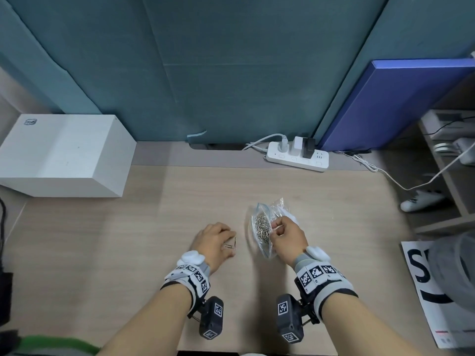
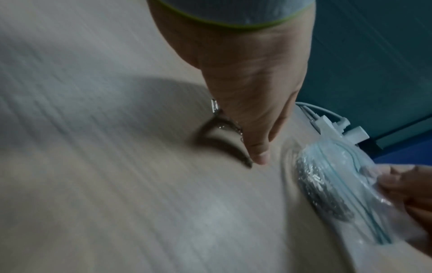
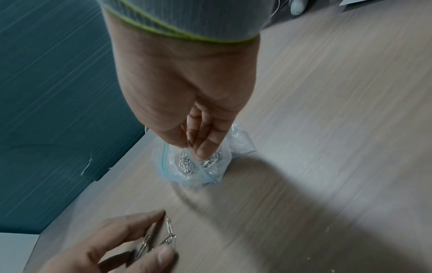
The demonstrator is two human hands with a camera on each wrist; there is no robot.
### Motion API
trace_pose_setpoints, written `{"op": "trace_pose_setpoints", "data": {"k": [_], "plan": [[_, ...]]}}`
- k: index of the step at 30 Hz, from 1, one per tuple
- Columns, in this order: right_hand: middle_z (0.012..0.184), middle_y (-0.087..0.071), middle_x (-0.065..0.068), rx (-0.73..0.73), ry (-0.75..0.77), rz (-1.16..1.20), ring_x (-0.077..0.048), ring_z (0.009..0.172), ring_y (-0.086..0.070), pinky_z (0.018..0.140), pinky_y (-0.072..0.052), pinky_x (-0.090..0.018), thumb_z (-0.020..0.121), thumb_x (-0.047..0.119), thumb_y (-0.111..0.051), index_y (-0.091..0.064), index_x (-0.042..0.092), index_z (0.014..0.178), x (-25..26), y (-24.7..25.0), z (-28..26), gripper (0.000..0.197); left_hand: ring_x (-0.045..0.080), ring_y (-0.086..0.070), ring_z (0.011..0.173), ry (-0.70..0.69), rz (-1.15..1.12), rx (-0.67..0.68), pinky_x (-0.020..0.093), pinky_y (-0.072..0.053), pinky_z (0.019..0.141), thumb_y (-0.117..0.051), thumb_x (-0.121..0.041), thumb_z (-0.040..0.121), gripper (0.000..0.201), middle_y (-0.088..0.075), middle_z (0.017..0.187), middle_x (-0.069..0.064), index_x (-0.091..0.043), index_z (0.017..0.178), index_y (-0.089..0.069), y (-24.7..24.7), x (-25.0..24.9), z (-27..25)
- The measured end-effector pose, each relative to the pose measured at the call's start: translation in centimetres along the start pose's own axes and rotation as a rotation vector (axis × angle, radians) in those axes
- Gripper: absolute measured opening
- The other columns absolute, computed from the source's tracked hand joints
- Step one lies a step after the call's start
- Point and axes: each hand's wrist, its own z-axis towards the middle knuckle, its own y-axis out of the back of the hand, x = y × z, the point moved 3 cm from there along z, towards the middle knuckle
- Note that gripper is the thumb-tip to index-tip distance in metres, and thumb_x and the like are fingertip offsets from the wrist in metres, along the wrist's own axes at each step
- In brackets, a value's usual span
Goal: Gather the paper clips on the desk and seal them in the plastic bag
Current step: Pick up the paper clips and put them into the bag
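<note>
The right hand (image 1: 285, 235) pinches the rim of the plastic bag (image 1: 262, 228), which holds a heap of clips and rests on the desk (image 1: 128, 240). Just left, the left hand (image 1: 213, 240) lies relaxed, fingers touching loose paper clips (image 1: 231, 244).

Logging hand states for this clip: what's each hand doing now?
Left hand: fingers on loose paper clips on the desk; grip unclear.
Right hand: pinching the plastic bag.

1. White box (image 1: 64, 152), on the desk (image 1: 128, 240) at its far-left corner.
2. Power strip (image 1: 298, 156) with plugs, right of the white box, against the teal partition (image 1: 205, 73).
3. Blue panel (image 1: 393, 104), right of the power strip.
</note>
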Motion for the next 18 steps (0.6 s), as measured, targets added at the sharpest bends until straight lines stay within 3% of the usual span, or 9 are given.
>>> {"op": "trace_pose_setpoints", "data": {"k": [3,8,11,15,18], "plan": [[0.071,-0.062,0.005,-0.002,0.006,-0.008,-0.026,0.072,-0.068,0.071,-0.056,-0.036,0.087,0.006,-0.058,-0.062,0.023,0.091,0.09,-0.29,0.06,0.018,0.018,-0.051,0.107,-0.047,0.045,0.014,0.037,-0.046,0.090,-0.081,-0.041,0.072,0.053,-0.059,0.117,-0.010,-0.030,0.122,-0.067,-0.30,-0.33,-0.27],[0.072,-0.064,0.004,-0.001,0.006,-0.006,-0.029,0.073,-0.070,0.070,-0.056,-0.036,0.087,0.007,-0.057,-0.061,0.025,0.090,0.07,-0.45,0.07,0.019,0.021,-0.055,0.099,-0.071,0.004,-0.022,0.030,-0.046,0.079,-0.076,-0.015,0.082,0.029,-0.061,0.107,-0.004,-0.022,0.109,-0.069,-0.38,-0.80,0.23],[0.070,-0.062,0.007,-0.003,0.002,-0.005,-0.027,0.072,-0.070,0.069,-0.055,-0.034,0.087,0.007,-0.057,-0.061,0.025,0.090,0.01,-0.46,-0.03,0.019,0.025,-0.059,0.091,-0.044,-0.033,-0.062,0.033,-0.049,0.072,-0.073,-0.005,0.082,0.021,-0.062,0.097,-0.001,-0.019,0.098,-0.070,-0.34,-0.66,0.58],[0.069,-0.062,0.007,-0.007,0.008,-0.009,-0.023,0.069,-0.066,0.068,-0.052,-0.032,0.086,0.007,-0.058,-0.062,0.026,0.090,0.05,-0.43,-0.18,0.019,0.021,-0.058,0.082,0.075,-0.110,-0.109,0.037,-0.051,0.069,-0.071,-0.010,0.085,0.015,-0.058,0.089,-0.005,-0.024,0.088,-0.068,-0.42,-0.31,0.64],[0.070,-0.061,0.007,-0.012,0.004,0.001,-0.021,0.066,-0.063,0.067,-0.052,-0.031,0.087,0.006,-0.057,-0.062,0.025,0.090,0.01,-0.29,-0.19,0.020,0.016,-0.058,0.082,0.100,-0.167,-0.126,0.031,-0.051,0.071,-0.076,-0.027,0.084,0.010,-0.059,0.092,-0.006,-0.024,0.092,-0.071,-0.64,-0.80,0.49]]}}
